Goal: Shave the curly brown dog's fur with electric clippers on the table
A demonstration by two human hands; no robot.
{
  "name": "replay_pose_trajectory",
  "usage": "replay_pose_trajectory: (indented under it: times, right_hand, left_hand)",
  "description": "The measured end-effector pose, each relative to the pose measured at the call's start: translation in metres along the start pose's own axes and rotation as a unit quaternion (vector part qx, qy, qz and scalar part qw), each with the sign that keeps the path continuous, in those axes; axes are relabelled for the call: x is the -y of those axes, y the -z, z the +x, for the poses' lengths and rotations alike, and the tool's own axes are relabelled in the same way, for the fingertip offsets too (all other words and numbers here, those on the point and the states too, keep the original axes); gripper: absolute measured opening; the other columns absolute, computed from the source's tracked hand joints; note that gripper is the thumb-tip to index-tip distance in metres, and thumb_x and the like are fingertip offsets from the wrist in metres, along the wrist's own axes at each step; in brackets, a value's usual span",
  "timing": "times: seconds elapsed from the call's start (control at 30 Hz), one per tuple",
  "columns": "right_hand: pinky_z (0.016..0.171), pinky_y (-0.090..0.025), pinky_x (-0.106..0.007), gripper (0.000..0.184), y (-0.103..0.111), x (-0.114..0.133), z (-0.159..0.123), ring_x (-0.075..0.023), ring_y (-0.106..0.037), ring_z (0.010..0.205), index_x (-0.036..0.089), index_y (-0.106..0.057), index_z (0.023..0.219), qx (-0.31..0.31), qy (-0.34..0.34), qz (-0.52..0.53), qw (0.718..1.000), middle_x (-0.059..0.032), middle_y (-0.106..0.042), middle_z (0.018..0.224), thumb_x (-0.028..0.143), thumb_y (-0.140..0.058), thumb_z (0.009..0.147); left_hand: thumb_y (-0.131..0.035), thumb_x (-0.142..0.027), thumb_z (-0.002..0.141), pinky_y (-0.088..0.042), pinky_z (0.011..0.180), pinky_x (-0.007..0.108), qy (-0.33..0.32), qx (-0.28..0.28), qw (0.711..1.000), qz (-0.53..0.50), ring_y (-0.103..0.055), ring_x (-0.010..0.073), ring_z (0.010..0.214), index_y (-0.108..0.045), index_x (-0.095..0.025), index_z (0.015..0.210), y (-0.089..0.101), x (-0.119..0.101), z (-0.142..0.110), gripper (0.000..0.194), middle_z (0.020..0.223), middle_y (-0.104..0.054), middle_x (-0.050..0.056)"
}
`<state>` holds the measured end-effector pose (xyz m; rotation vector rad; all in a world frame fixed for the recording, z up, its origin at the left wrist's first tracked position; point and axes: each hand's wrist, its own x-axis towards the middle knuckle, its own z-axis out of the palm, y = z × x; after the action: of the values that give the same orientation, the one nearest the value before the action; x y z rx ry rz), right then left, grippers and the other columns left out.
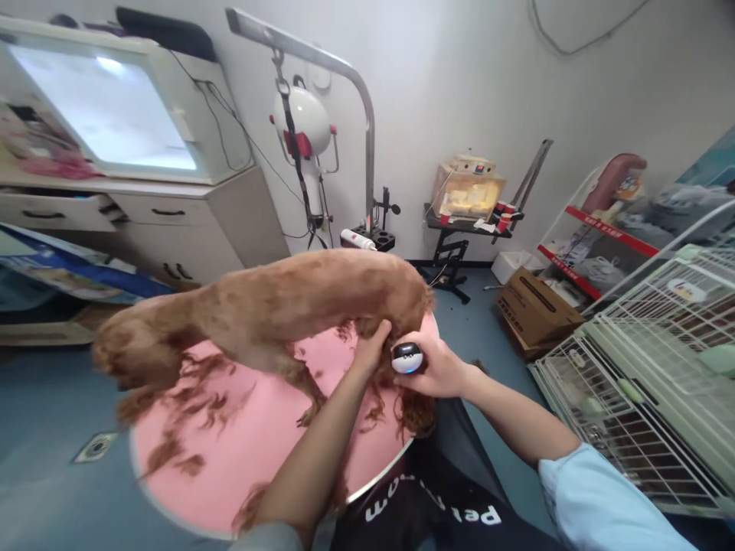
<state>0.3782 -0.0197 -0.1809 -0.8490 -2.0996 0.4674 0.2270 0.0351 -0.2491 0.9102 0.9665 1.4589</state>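
Brown dog on round pink table, two hands at its rear

Room: pale wall across the top, blue-grey floor below. White wire cages fill the right edge; drawer cabinet with a bright-windowed unit on it, upper left. Metal arm rises upper centre. Pink table, lower left to centre: pale rim, loose brown hair strewn in clumps, thickest at left. Dog stands across its far side, head at left. Left hand, centre, against a hind leg; fingers mostly hidden, cannot tell how tight. Right hand wrapped round a black-and-white handheld tool, blue light showing, beside that leg. Cardboard box right of centre.
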Motion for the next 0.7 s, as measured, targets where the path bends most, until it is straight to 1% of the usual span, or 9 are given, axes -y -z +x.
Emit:
replay_pose_trajectory:
  times: [0.07, 0.13, 0.17, 0.27, 0.4, 0.47, 0.57, 0.63, 0.7]
  right_hand:
    - [0.074, -0.060, -0.036, 0.043, 0.009, -0.004, 0.003, -0.0216, -0.072, 0.080, 0.023, -0.058, 0.110, -0.039, 0.010, 0.026, 0.999, -0.0062, -0.074, 0.094, 0.041, -0.080, 0.077]
    - [0.080, -0.059, -0.039, 0.047, 0.021, -0.011, 0.014, -0.0238, -0.073, 0.087, 0.022, -0.058, 0.109, -0.114, 0.006, 0.060, 0.992, -0.0095, -0.074, 0.102, 0.048, -0.080, 0.077]
    - [0.080, -0.059, -0.039, 0.048, 0.026, -0.014, 0.019, -0.0232, -0.073, 0.087, 0.022, -0.058, 0.109, -0.118, -0.006, 0.080, 0.990, -0.0097, -0.074, 0.104, 0.052, -0.079, 0.078]
    - [0.083, -0.059, -0.039, 0.054, 0.028, -0.023, 0.015, -0.0221, -0.072, 0.086, 0.021, -0.059, 0.108, -0.067, -0.031, 0.090, 0.993, -0.0076, -0.074, 0.100, 0.057, -0.081, 0.074]
    - [0.083, -0.060, -0.039, 0.046, 0.024, -0.020, -0.015, -0.0222, -0.072, 0.086, 0.022, -0.063, 0.110, 0.008, -0.012, 0.075, 0.997, -0.0068, -0.074, 0.097, 0.049, -0.081, 0.077]
    - [0.084, -0.060, -0.039, 0.042, 0.028, -0.018, -0.016, -0.0229, -0.072, 0.089, 0.023, -0.065, 0.110, -0.003, 0.002, 0.091, 0.996, -0.0079, -0.074, 0.101, 0.048, -0.080, 0.079]
    - [0.089, -0.059, -0.042, 0.042, 0.038, -0.017, 0.001, -0.0244, -0.071, 0.096, 0.025, -0.066, 0.108, -0.093, 0.010, 0.127, 0.988, -0.0081, -0.073, 0.106, 0.053, -0.078, 0.080]
    - [0.087, -0.059, -0.042, 0.043, 0.040, -0.018, 0.006, -0.0235, -0.071, 0.093, 0.025, -0.066, 0.107, -0.088, 0.007, 0.132, 0.987, -0.0071, -0.073, 0.104, 0.055, -0.078, 0.079]
    - [0.088, -0.059, -0.041, 0.041, 0.039, -0.018, -0.002, -0.0234, -0.071, 0.092, 0.024, -0.068, 0.105, -0.046, 0.004, 0.107, 0.993, -0.0068, -0.074, 0.101, 0.052, -0.080, 0.078]
  left_hand:
    - [-0.083, -0.054, 0.066, -0.043, 0.114, 0.041, -0.019, 0.020, 1.000, -0.003, -0.061, 0.0299, 0.127, -0.071, -0.019, 0.104, 0.000, -0.003, 0.000, 0.053, 0.125, -0.071, 0.010]
    - [-0.083, -0.051, 0.067, -0.042, 0.115, 0.043, -0.026, 0.023, 0.999, 0.004, -0.060, 0.0303, 0.128, -0.073, -0.018, 0.106, -0.002, -0.007, 0.001, 0.052, 0.128, -0.070, 0.011]
    - [-0.082, -0.050, 0.069, -0.040, 0.117, 0.043, -0.025, 0.020, 0.999, 0.008, -0.059, 0.0301, 0.130, -0.073, -0.018, 0.108, -0.004, -0.009, 0.002, 0.051, 0.130, -0.070, 0.011]
    - [-0.079, -0.049, 0.074, -0.040, 0.117, 0.045, 0.007, 0.009, 1.000, 0.016, -0.061, 0.0305, 0.128, -0.075, -0.017, 0.109, -0.007, -0.017, 0.006, 0.048, 0.130, -0.070, 0.012]
    - [-0.079, -0.046, 0.078, -0.042, 0.116, 0.042, 0.025, 0.040, 0.999, 0.022, -0.060, 0.0295, 0.130, -0.075, -0.017, 0.113, -0.009, -0.029, 0.005, 0.046, 0.132, -0.069, 0.011]
    - [-0.077, -0.044, 0.080, -0.041, 0.116, 0.041, 0.026, 0.075, 0.996, 0.039, -0.059, 0.0295, 0.131, -0.075, -0.017, 0.115, -0.010, -0.034, 0.002, 0.044, 0.132, -0.069, 0.010]
    - [-0.073, -0.042, 0.084, -0.038, 0.119, 0.040, 0.006, 0.090, 0.993, 0.073, -0.055, 0.0289, 0.136, -0.074, -0.017, 0.119, -0.012, -0.037, -0.001, 0.043, 0.136, -0.067, 0.009]
    - [-0.069, -0.043, 0.087, -0.034, 0.122, 0.038, -0.003, 0.066, 0.994, 0.088, -0.049, 0.0272, 0.142, -0.071, -0.018, 0.125, -0.013, -0.037, -0.002, 0.046, 0.142, -0.062, 0.008]
    - [-0.064, -0.047, 0.090, -0.032, 0.122, 0.037, 0.012, 0.040, 0.994, 0.100, -0.046, 0.0267, 0.144, -0.068, -0.016, 0.130, -0.014, -0.036, -0.002, 0.051, 0.146, -0.059, 0.010]
